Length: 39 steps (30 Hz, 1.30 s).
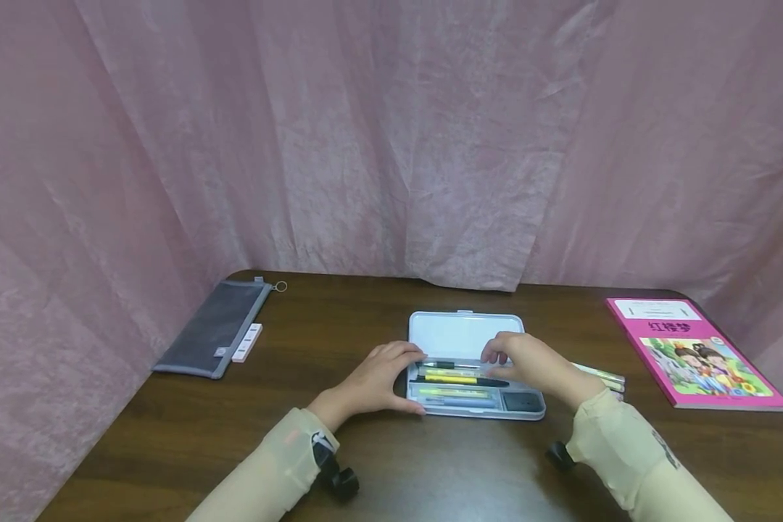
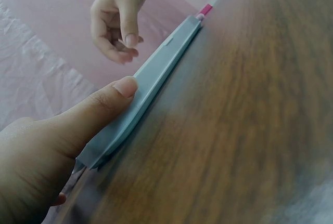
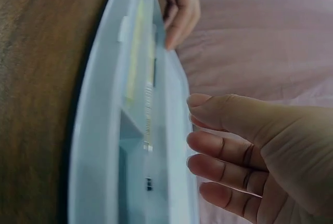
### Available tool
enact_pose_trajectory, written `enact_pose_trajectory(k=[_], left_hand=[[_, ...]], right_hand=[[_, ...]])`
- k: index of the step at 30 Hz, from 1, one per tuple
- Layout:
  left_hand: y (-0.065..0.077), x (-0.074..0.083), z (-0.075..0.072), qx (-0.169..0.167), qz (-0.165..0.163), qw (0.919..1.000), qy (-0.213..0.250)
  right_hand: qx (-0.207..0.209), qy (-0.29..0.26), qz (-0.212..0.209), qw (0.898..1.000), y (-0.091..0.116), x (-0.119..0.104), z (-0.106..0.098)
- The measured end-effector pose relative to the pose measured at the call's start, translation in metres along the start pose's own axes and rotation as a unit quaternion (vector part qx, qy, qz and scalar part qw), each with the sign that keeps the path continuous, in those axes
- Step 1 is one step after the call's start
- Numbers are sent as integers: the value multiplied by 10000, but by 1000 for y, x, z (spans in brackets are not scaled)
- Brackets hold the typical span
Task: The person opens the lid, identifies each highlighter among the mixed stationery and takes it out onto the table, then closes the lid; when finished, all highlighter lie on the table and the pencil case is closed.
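A pale blue-white pencil case lies on the table with its lid swung back. Inside are a dark pen, a yellow-and-black pen, light yellow and blue sticks, and a dark block in the right corner compartment. My left hand holds the case's left end, thumb against the front wall and fingers at the far side. Above the case's right part hovers my right hand, fingers loosely bent, with nothing between thumb and fingertips in the right wrist view.
Several slim whitish-green sticks lie right of the case, partly behind the right forearm. A pink book lies at the right. On the left are a grey mesh pouch and a small white block. A pink curtain hangs behind the table.
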<state>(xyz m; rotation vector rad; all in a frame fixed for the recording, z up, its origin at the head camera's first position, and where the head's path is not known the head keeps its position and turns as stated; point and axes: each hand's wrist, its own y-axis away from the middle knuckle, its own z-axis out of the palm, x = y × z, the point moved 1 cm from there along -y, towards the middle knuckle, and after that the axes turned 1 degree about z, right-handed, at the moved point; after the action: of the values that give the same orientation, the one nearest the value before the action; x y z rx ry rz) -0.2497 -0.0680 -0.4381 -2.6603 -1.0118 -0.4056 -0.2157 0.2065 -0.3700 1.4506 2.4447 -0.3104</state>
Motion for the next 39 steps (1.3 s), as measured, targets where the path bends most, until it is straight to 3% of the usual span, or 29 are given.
enact_pose_trajectory(k=[5, 14, 31, 39], left_hand=[[0, 0, 1, -3, -26, 10000, -14], [0, 0, 2, 14, -15, 10000, -3], [1, -2, 3, 59, 20, 10000, -15], [1, -1, 3, 45, 4, 10000, 29]], right_hand=[[-12, 65, -137, 9999, -5, 0, 11], [-179, 58, 50, 9998, -11, 1, 22], [-342, 336, 446, 9979, -16, -6, 27], [-263, 454, 378, 9979, -14, -9, 25]])
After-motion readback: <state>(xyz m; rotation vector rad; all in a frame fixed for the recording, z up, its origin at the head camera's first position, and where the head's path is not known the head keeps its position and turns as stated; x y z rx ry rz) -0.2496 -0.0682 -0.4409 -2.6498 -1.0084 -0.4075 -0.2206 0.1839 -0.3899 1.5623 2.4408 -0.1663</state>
